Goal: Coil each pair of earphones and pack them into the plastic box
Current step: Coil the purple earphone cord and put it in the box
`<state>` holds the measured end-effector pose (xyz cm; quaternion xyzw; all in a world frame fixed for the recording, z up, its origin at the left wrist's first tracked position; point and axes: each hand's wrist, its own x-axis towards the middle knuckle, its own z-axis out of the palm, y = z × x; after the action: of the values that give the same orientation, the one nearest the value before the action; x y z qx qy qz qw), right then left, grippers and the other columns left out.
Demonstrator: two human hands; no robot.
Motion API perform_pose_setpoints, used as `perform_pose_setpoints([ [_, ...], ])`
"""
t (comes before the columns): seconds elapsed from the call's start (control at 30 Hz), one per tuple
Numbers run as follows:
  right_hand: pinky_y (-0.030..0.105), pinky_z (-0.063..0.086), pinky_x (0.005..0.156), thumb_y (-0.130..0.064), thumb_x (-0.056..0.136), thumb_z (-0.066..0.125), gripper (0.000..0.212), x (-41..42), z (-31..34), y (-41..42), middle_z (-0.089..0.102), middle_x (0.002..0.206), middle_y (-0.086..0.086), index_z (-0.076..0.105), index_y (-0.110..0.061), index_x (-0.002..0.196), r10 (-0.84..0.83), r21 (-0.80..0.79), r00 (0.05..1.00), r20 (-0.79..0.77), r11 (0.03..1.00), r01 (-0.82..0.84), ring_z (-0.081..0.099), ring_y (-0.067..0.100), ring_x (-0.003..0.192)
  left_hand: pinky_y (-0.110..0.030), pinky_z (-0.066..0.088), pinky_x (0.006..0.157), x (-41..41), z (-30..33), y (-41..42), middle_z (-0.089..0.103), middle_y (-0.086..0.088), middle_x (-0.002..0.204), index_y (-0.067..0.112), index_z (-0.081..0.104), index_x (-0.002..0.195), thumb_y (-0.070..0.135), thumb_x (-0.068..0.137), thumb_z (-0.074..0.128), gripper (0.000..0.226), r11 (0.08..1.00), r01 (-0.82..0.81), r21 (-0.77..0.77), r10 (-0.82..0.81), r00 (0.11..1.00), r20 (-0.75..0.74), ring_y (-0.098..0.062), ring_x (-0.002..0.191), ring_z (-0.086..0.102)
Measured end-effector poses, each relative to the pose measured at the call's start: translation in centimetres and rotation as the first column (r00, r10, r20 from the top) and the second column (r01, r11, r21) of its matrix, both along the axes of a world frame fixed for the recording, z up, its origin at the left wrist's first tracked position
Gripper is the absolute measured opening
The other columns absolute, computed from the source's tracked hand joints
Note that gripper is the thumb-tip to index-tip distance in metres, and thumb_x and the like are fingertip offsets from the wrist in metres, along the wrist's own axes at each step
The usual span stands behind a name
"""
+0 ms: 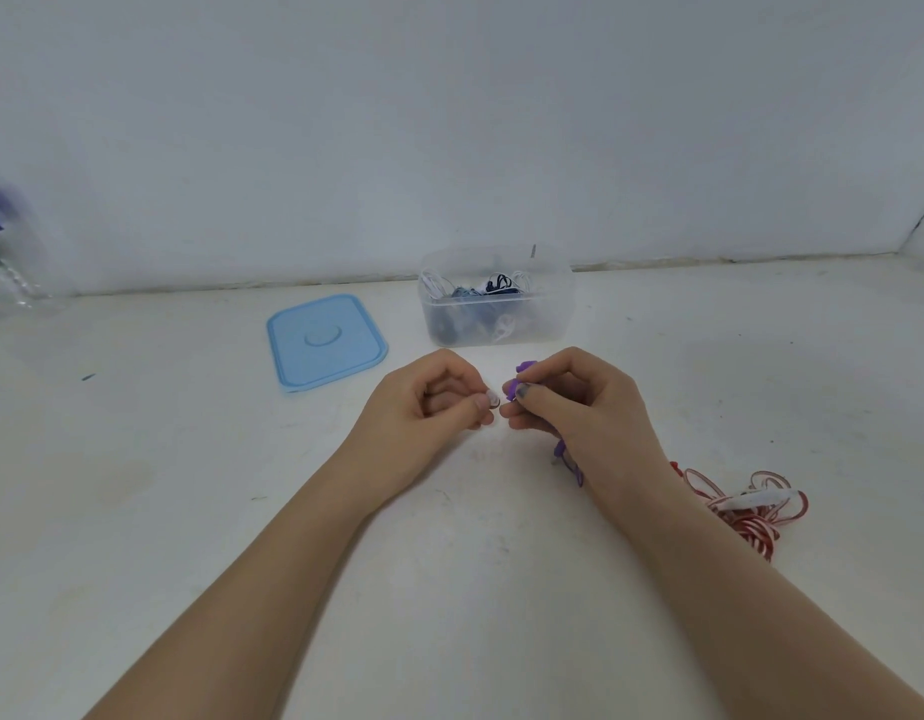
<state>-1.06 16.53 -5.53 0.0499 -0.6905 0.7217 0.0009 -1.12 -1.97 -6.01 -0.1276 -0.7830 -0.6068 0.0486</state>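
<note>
Clear glossy plastic box (496, 324), smooth matt blue plastic lid (325, 343), scuffed matt white table (189, 511).

Both forearms are bare, without sleeves; the right hand (579, 402) has dark-painted thumbnail polish.

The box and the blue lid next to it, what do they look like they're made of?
The box looks like clear, slightly frosted plastic: the coiled earphones inside show through its wall. The blue lid looks like opaque, smooth plastic with a moulded rim and a raised ring at its centre, possibly a softer kind.
</note>
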Motion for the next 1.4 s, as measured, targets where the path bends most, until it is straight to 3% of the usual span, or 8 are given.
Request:
perform_pose_setpoints([
  [0.07, 0.03, 0.054, 0.053, 0.004, 0.091, 0.063, 0.011, -0.06, -0.02, 0.05, 0.075, 0.09, 0.019, 0.06, -0.002, 0.082, -0.017, -0.033, 1.0, -0.008, 0.999, 0.017, 0.076, 0.03, 0.078, -0.033, 0.06, 0.083, -0.02, -0.05, 0.01, 0.076, -0.015, 0.089, -0.001, 0.064, 0.094, -0.004, 0.093, 0.067, 0.004, 1.0, -0.002, 0.001, 0.002, 1.0, 0.003, -0.02, 0.081, 0.074],
  [0.2, 0.032, 0.059, 0.071, 0.01, 0.089, 0.061, 0.015, -0.17, -0.05, 0.01, 0.073, 0.087, 0.025, 0.057, 0.0, 0.078, -0.011, -0.07, 0.999, -0.032, 0.997, 0.009, 0.076, 0.032, 0.075, -0.032, 0.06, 0.083, -0.12, -0.08, 0.0, 0.076, -0.015, 0.089, 0.001, 0.064, 0.094, -0.004, 0.093, 0.067, 0.006, 1.0, -0.01, -0.006, 0.01, 1.0, 0.004, -0.019, 0.08, 0.074],
  [0.47, 0.03, 0.057, 0.058, 0.001, 0.087, 0.069, 0.009, -0.16, -0.18, -0.32, 0.068, 0.083, 0.024, 0.061, 0.004, 0.084, 0.002, 0.02, 0.998, -0.057, 1.0, -0.001, 0.067, 0.019, 0.064, -0.025, 0.058, 0.08, -0.07, 0.03, 0.03, 0.075, -0.018, 0.087, 0.0, 0.065, 0.094, -0.003, 0.092, 0.069, 0.006, 1.0, -0.023, -0.02, 0.022, 0.999, -0.023, -0.016, 0.078, 0.073],
  [0.57, 0.03, 0.056, 0.059, 0.0, 0.089, 0.067, 0.003, -0.21, -0.23, -0.32, 0.068, 0.08, 0.017, 0.066, -0.003, 0.09, 0.008, 0.031, 0.998, -0.063, 1.0, -0.006, 0.066, 0.019, 0.064, -0.031, 0.06, 0.085, -0.07, 0.02, -0.06, 0.076, -0.017, 0.089, -0.001, 0.066, 0.096, -0.003, 0.091, 0.07, 0.007, 1.0, -0.02, -0.005, 0.02, 1.0, -0.011, -0.024, 0.085, 0.076],
  [0.7, 0.032, 0.057, 0.062, -0.001, 0.092, 0.064, 0.015, -0.27, -0.3, -0.48, 0.069, 0.084, 0.011, 0.072, -0.011, 0.099, 0.027, 0.019, 0.998, -0.057, 1.0, -0.026, 0.064, 0.018, 0.064, -0.036, 0.058, 0.092, 0.01, 0.03, -0.11, 0.078, -0.015, 0.093, 0.004, 0.067, 0.097, -0.007, 0.088, 0.069, 0.014, 1.0, -0.01, 0.003, 0.01, 1.0, 0.007, -0.027, 0.091, 0.076],
  [1.07, 0.03, 0.055, 0.061, 0.002, 0.091, 0.064, 0.014, -0.18, 0.01, -0.55, 0.07, 0.075, 0.007, 0.073, -0.009, 0.094, 0.055, -0.016, 0.998, -0.039, 0.998, -0.055, 0.062, 0.018, 0.062, -0.054, 0.055, 0.091, 0.32, 0.06, 0.17, 0.076, -0.01, 0.083, 0.008, 0.068, 0.093, 0.005, 0.089, 0.075, 0.009, 1.0, -0.014, 0.019, 0.014, 1.0, -0.006, -0.025, 0.082, 0.074],
  [1.27, 0.028, 0.052, 0.058, 0.004, 0.089, 0.066, 0.009, -0.26, 0.25, -0.3, 0.07, 0.072, 0.008, 0.07, -0.004, 0.09, 0.099, -0.097, 0.995, 0.003, 0.99, -0.098, 0.06, 0.02, 0.06, -0.032, 0.058, 0.09, 0.45, 0.16, 0.31, 0.078, -0.004, 0.098, 0.012, 0.072, 0.105, 0.006, 0.092, 0.072, 0.014, 1.0, 0.007, -0.014, -0.008, 0.999, -0.046, -0.022, 0.095, 0.076],
  [1.4, 0.029, 0.051, 0.057, 0.003, 0.088, 0.066, 0.009, -0.31, 0.4, -0.08, 0.069, 0.072, 0.009, 0.07, -0.005, 0.088, 0.118, -0.12, 0.993, 0.028, 0.986, -0.114, 0.06, 0.02, 0.06, -0.037, 0.058, 0.093, 0.45, 0.23, 0.29, 0.079, -0.006, 0.097, 0.009, 0.074, 0.103, 0.004, 0.091, 0.073, 0.013, 1.0, 0.018, 0.002, -0.018, 0.997, -0.076, -0.024, 0.096, 0.076],
])
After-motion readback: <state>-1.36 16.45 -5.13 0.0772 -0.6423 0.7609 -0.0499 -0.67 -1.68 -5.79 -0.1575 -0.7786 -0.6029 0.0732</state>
